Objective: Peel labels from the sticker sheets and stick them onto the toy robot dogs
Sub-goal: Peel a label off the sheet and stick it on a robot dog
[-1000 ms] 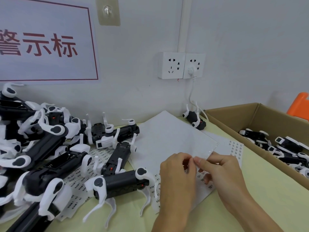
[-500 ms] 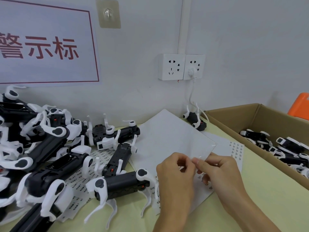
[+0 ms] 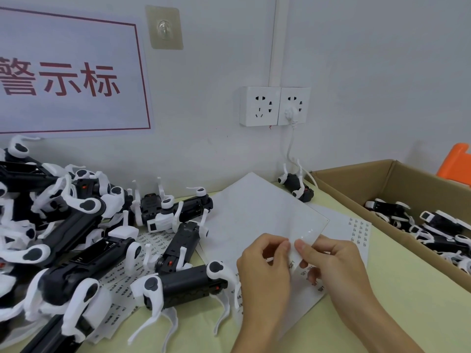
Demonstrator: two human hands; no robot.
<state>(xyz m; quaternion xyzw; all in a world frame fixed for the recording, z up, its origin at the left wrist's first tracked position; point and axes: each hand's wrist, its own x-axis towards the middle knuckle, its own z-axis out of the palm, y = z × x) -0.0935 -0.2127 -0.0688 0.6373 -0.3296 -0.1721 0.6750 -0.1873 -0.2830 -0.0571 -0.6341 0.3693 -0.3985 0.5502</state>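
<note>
Sticker sheet (image 3: pixel 260 215), thin and floppy, is the thing in hand: its far part lifts off the counter (image 3: pixel 397 299) and tilts up toward the wall, so it will bend and flutter at any careless pull. I judge it very light, its glossy film likely slippery, and each label likely to curl or tear if dragged. The best hold looks to be at the near edge, one side pinning the backing while a fingertip or nail lifts a label by its corner.

That is roughly how both hands sit. The left hand (image 3: pixel 265 268) pinches the sheet's near edge between thumb and curled fingers; the right hand (image 3: pixel 334 263) pinches the same edge just beside it, thumb on top. Whether a label is already free I cannot tell.

The sheet shows a plain white back with a shiny strip near the grip; small black print shows below the hands. More printed sheets (image 3: pixel 359 233) lie under and right of it. Left of the sheet lie black-and-white toy robot dogs (image 3: pixel 183 284) in a heap, the nearest one just beside the left hand. Right of the sheet, a cardboard box (image 3: pixel 356 179) holds more dogs
</note>
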